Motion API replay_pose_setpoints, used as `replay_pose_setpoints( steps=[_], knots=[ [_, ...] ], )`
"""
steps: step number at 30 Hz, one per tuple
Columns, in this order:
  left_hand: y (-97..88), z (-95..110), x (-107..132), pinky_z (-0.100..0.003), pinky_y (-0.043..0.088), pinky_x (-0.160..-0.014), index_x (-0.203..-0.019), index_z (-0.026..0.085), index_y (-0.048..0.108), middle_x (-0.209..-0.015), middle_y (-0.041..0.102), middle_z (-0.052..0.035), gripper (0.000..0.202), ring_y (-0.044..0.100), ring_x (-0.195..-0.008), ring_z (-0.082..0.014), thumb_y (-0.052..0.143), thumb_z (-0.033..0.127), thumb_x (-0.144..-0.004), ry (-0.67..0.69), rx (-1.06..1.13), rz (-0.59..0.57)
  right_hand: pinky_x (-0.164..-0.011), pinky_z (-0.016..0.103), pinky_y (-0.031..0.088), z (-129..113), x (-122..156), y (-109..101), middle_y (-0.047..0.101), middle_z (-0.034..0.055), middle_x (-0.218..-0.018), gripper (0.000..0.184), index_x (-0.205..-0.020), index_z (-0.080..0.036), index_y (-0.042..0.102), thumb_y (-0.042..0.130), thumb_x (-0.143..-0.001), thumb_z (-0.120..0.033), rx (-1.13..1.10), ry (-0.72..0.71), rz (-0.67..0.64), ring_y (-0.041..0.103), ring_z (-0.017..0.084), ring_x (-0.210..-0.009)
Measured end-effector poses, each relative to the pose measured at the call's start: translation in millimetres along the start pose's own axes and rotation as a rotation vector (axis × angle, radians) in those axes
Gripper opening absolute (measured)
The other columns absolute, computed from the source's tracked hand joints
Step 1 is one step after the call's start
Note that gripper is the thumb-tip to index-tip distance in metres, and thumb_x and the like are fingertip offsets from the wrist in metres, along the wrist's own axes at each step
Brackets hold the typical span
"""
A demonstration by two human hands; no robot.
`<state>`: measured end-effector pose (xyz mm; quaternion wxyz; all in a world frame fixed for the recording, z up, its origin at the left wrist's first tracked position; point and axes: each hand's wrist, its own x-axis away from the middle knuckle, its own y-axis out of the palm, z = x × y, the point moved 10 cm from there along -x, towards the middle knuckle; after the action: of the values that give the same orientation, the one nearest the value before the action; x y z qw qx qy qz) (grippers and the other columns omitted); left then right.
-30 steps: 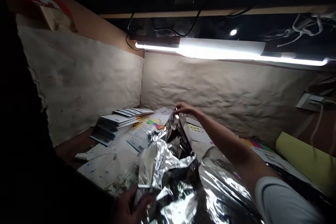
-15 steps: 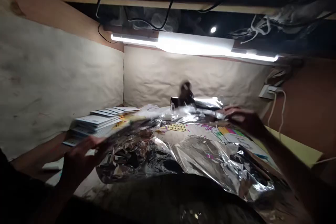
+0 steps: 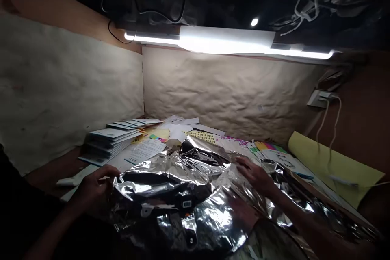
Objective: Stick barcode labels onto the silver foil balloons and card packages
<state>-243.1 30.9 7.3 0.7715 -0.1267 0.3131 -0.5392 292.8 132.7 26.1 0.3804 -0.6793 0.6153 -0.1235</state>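
Note:
A large crumpled sheet of shiny silver foil (image 3: 183, 187) lies spread over a dark bundle on the work surface in front of me. My left hand (image 3: 94, 185) is curled at the foil's left edge, pinching it. My right hand (image 3: 254, 174) rests flat on top of the foil to the right of centre, fingers stretched out toward the left. A small white barcode label (image 3: 186, 204) shows on the dark thing under the foil.
A stack of light booklets (image 3: 118, 138) sits at the back left. Loose printed sheets and colourful sticker sheets (image 3: 231, 142) lie behind the foil. A yellow roll of paper (image 3: 332, 162) lies at the right. Paper-covered walls enclose the nook; a tube light (image 3: 225, 42) hangs overhead.
The foil, held up and stretched between my hands before, now lies draped down over the dark bundle. My right hand has dropped from the raised far edge onto the foil's top.

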Motion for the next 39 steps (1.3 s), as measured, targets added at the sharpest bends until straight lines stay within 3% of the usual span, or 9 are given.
replay_pose_setpoints(
  steps=[3,6,9,11,18,23,27,33,39],
  knots=[
    [-6.9,-6,7,-0.031,0.055,-0.069,-0.089,0.023,0.063,-0.094,0.07,-0.0035,0.033,0.067,-0.084,-0.0247,0.059,0.052,-0.077,0.031,-0.035,0.128,-0.101,0.042,0.044,13,-64,10,0.063,0.0133,-0.126,0.04,-0.119,-0.016,0.064,0.058,-0.086,-0.039,-0.07,0.165,0.014,0.058,0.029,-0.118],
    [-4.6,29,32,-0.043,0.053,-0.089,-0.113,0.027,0.061,-0.124,0.061,-0.0063,0.039,0.061,-0.109,-0.0306,0.057,0.05,-0.081,0.344,-0.262,0.281,-0.096,0.04,0.047,28,-113,31,0.068,0.0149,-0.115,0.035,-0.113,-0.012,0.065,0.066,-0.083,-0.03,-0.08,0.263,0.011,0.063,0.028,-0.107],
    [25.9,72,67,-0.05,0.038,-0.108,-0.119,0.034,0.063,-0.131,0.059,-0.0044,0.034,0.052,-0.125,-0.03,0.058,0.028,-0.086,0.727,-0.479,0.211,-0.082,0.038,0.054,34,-135,53,0.071,0.0088,-0.096,0.031,-0.108,-0.011,0.064,0.07,-0.083,-0.027,-0.119,0.327,-0.024,0.068,0.02,-0.085],
    [40.3,82,81,-0.049,0.036,-0.11,-0.115,0.036,0.066,-0.126,0.064,-0.0014,0.036,0.053,-0.125,-0.0263,0.055,0.014,-0.088,0.831,-0.514,0.108,-0.074,0.034,0.055,29,-139,57,0.071,0.0059,-0.086,0.032,-0.107,-0.01,0.065,0.072,-0.079,-0.024,-0.166,0.329,-0.039,0.067,0.017,-0.074],
    [26.3,50,82,-0.031,0.05,-0.1,-0.117,0.031,0.065,-0.127,0.063,-0.0019,0.031,0.053,-0.126,-0.0204,0.053,0.016,-0.092,0.671,-0.259,-0.074,-0.054,0.025,0.051,28,-80,-1,0.071,0.006,-0.082,0.061,-0.119,-0.011,0.064,0.08,-0.065,-0.035,-0.311,0.283,-0.019,0.066,0.018,-0.062],
    [44.4,45,102,-0.034,0.044,-0.107,-0.123,0.036,0.062,-0.132,0.061,0.0018,0.041,0.052,-0.128,-0.0198,0.054,0.014,-0.09,0.733,-0.307,-0.194,-0.067,0.031,0.054,73,9,-14,0.074,0.0068,-0.086,0.065,-0.123,-0.015,0.062,0.078,-0.063,-0.036,-0.237,0.403,-0.06,0.069,0.025,-0.077],
    [57.5,53,113,-0.033,0.045,-0.105,-0.129,0.038,0.057,-0.135,0.059,0.0038,0.047,0.052,-0.127,-0.0191,0.044,0.016,-0.09,0.703,-0.39,-0.283,-0.086,0.038,0.052,91,38,-15,0.072,0.0112,-0.102,0.061,-0.123,-0.013,0.061,0.071,-0.066,-0.033,0.016,0.404,-0.024,0.067,0.03,-0.096],
    [79.4,82,111,-0.039,0.036,-0.111,-0.144,0.035,0.04,-0.151,0.041,0.0006,0.057,0.039,-0.137,-0.0267,0.053,0.04,-0.089,0.738,-0.602,-0.26,-0.11,0.048,0.031,50,1,-20,0.056,0.0139,-0.134,0.048,-0.122,-0.019,0.063,0.065,-0.075,-0.029,0.44,0.152,0.09,0.043,0.034,-0.131],
    [123.5,80,112,-0.038,0.035,-0.109,-0.151,0.031,0.026,-0.155,0.033,-0.0053,0.075,0.038,-0.138,-0.027,0.052,0.06,-0.086,0.799,-0.758,-0.294,-0.101,0.039,0.042,17,-93,46,0.061,0.0148,-0.128,0.059,-0.131,-0.014,0.055,0.07,-0.078,-0.036,0.346,0.092,-0.11,0.056,0.028,-0.118]
  ],
)
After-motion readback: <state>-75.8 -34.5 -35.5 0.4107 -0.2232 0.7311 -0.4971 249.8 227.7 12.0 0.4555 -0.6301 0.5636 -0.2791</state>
